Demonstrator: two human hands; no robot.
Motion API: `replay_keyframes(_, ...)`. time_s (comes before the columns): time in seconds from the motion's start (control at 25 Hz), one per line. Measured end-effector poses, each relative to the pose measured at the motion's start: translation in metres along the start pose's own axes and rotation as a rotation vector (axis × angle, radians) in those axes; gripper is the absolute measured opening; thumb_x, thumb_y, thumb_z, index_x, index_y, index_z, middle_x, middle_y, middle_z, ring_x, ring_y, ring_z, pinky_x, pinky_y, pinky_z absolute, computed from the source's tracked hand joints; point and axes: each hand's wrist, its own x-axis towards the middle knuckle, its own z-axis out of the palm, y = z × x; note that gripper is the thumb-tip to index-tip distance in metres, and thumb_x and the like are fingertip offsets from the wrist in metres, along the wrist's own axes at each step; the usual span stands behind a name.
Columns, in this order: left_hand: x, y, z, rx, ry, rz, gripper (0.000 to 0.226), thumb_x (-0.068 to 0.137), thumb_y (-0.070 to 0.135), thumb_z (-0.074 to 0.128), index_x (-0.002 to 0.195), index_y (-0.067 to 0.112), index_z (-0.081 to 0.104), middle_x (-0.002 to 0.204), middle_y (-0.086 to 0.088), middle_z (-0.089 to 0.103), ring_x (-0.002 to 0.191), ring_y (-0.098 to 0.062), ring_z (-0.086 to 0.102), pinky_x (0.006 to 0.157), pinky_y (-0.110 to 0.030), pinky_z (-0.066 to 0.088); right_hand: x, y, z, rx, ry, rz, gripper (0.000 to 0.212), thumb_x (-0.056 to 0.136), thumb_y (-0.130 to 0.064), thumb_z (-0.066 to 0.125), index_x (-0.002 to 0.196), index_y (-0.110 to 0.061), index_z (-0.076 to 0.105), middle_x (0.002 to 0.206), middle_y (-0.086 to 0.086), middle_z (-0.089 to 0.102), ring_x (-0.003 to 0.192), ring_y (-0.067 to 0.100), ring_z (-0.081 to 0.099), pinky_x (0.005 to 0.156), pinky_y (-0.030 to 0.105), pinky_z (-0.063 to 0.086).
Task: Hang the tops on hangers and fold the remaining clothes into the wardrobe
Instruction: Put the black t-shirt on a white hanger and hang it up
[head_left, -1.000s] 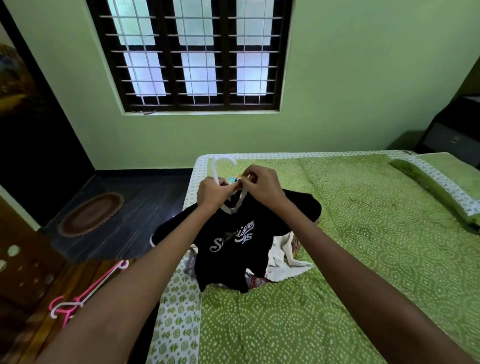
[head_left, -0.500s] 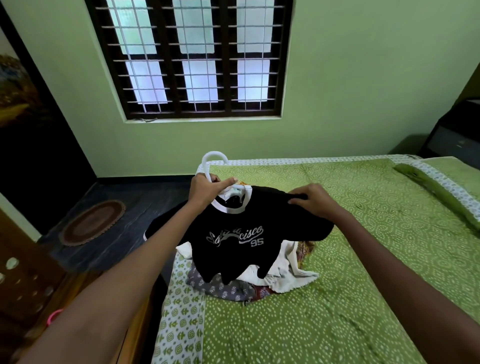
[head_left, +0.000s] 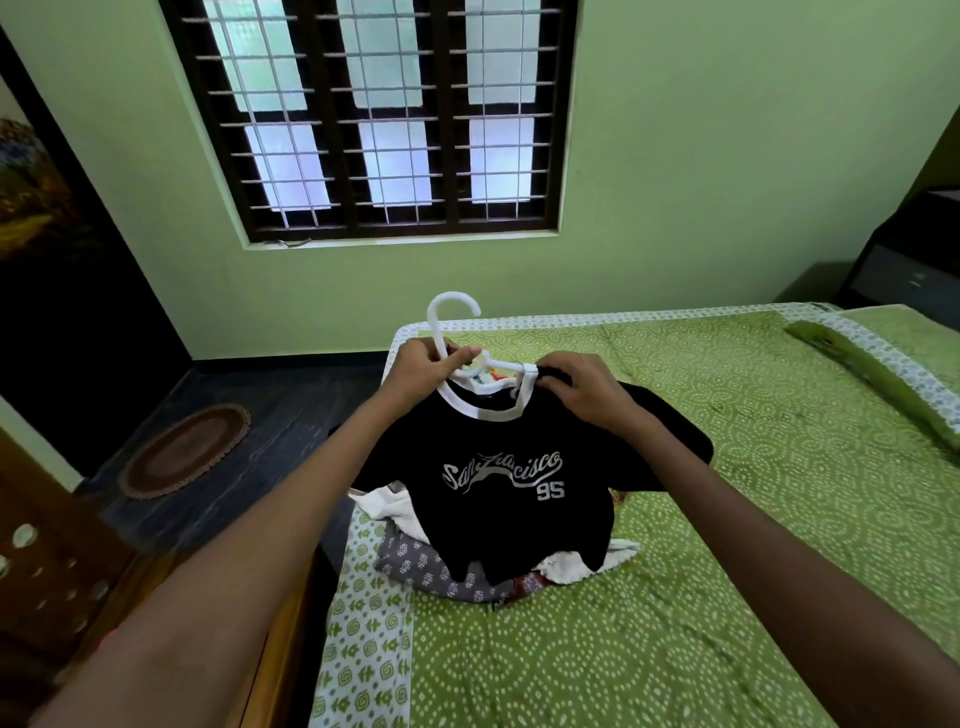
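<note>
Arms outstretched, left hand (head_left: 423, 370) gripping hanger (head_left: 451, 317), right hand (head_left: 582, 387) pinching t-shirt (head_left: 511, 499)

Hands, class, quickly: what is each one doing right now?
Left hand: grips the white hanger just below its hook.
Right hand: pinches the black T-shirt at the collar's edge.

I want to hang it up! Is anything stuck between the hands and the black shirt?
No. The left hand grips the white hanger, and the right hand pinches the black shirt at its collar.
</note>
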Motion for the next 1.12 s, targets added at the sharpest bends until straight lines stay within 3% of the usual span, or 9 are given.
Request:
replay_keyframes(0.08, -0.002, -0.009, -0.021, 0.039, -0.077, 0.055, 0.015, 0.083, 0.028, 0.066, 0.086, 0.014, 0.068, 0.079, 0.007, 0.066, 0.074, 0.001, 0.057, 0.078, -0.019, 0.042, -0.005, 0.012, -0.004, 0.052, 0.041, 0.068, 0.016, 0.087, -0.004, 0.061, 0.1, 0.001, 0.069, 0.091, 0.016, 0.07, 0.079, 0.024, 0.061, 0.066, 0.028, 0.039)
replay_keyframes(0.2, -0.009, -0.027, -0.048, 0.225, -0.082, 0.077, 0.02, 0.08, 0.01, 0.071, 0.1, 0.007, 0.071, 0.097, -0.003, 0.071, 0.09, -0.007, 0.062, 0.093, -0.026, 0.045, -0.011, 0.024, -0.011, 0.165, 0.062, 0.165, 0.017, 0.086, -0.005, 0.063, 0.101, -0.002, 0.071, 0.092, 0.012, 0.071, 0.08, 0.018, 0.061, 0.071, 0.031, 0.045)
replay_keyframes(0.28, -0.015, -0.033, -0.056, 0.34, -0.014, 0.13, 0.024, 0.08, 0.01, 0.072, 0.104, 0.005, 0.072, 0.102, -0.006, 0.071, 0.095, -0.009, 0.064, 0.093, -0.025, 0.046, -0.012, 0.029, -0.014, 0.224, 0.046, 0.187, 0.017, 0.086, -0.004, 0.063, 0.101, -0.003, 0.071, 0.092, 0.01, 0.072, 0.081, 0.016, 0.063, 0.077, 0.034, 0.049)
replay_keyframes(0.48, -0.013, -0.038, -0.069, 0.329, 0.088, 0.217, 0.018, 0.084, 0.011, 0.068, 0.099, 0.002, 0.073, 0.098, -0.007, 0.071, 0.074, 0.026, 0.054, 0.077, -0.001, 0.04, -0.018, 0.032, -0.026, 0.344, 0.062, 0.265, 0.022, 0.086, 0.002, 0.061, 0.105, -0.004, 0.07, 0.097, 0.011, 0.07, 0.074, 0.001, 0.062, 0.075, 0.019, 0.049)
replay_keyframes(0.56, -0.012, -0.035, -0.068, 0.369, 0.039, 0.211, 0.018, 0.085, 0.012, 0.068, 0.1, 0.003, 0.073, 0.098, -0.008, 0.072, 0.074, 0.022, 0.055, 0.074, 0.0, 0.039, -0.018, 0.03, -0.029, 0.36, 0.053, 0.26, 0.023, 0.086, 0.005, 0.06, 0.106, -0.002, 0.068, 0.098, 0.01, 0.069, 0.068, -0.009, 0.059, 0.071, 0.011, 0.047)
replay_keyframes(0.72, -0.011, -0.026, -0.049, 0.371, -0.004, 0.238, 0.026, 0.086, 0.013, 0.066, 0.107, -0.001, 0.068, 0.106, -0.012, 0.069, 0.094, -0.011, 0.059, 0.077, -0.011, 0.04, -0.015, 0.025, -0.031, 0.342, 0.076, 0.243, 0.024, 0.086, 0.005, 0.06, 0.108, 0.0, 0.068, 0.098, 0.007, 0.068, 0.065, -0.015, 0.058, 0.068, 0.006, 0.045)
replay_keyframes(0.84, -0.006, -0.017, -0.04, 0.375, -0.024, 0.307, 0.026, 0.088, 0.011, 0.064, 0.109, -0.004, 0.066, 0.107, -0.015, 0.068, 0.096, -0.015, 0.058, 0.08, -0.013, 0.038, -0.015, 0.022, -0.034, 0.328, 0.08, 0.235, 0.025, 0.085, 0.004, 0.061, 0.109, -0.001, 0.068, 0.099, 0.005, 0.068, 0.066, -0.016, 0.057, 0.069, 0.005, 0.045)
replay_keyframes(1.0, 0.0, -0.002, -0.03, 0.352, -0.055, 0.372, 0.023, 0.089, 0.01, 0.062, 0.107, -0.003, 0.067, 0.102, -0.005, 0.066, 0.093, -0.011, 0.057, 0.078, -0.003, 0.035, -0.014, 0.019, -0.034, 0.269, 0.104, 0.203, 0.024, 0.084, 0.001, 0.063, 0.108, 0.0, 0.068, 0.099, 0.003, 0.067, 0.069, -0.019, 0.057, 0.071, 0.003, 0.044)
replay_keyframes(1.12, 0.004, -0.007, -0.035, 0.294, -0.033, 0.351, 0.02, 0.089, 0.011, 0.062, 0.104, -0.001, 0.068, 0.1, -0.007, 0.067, 0.088, -0.004, 0.056, 0.078, -0.006, 0.038, -0.019, 0.026, -0.043, 0.156, 0.086, 0.203, 0.022, 0.083, -0.002, 0.067, 0.105, -0.001, 0.071, 0.097, 0.004, 0.07, 0.077, -0.003, 0.062, 0.068, 0.003, 0.042)
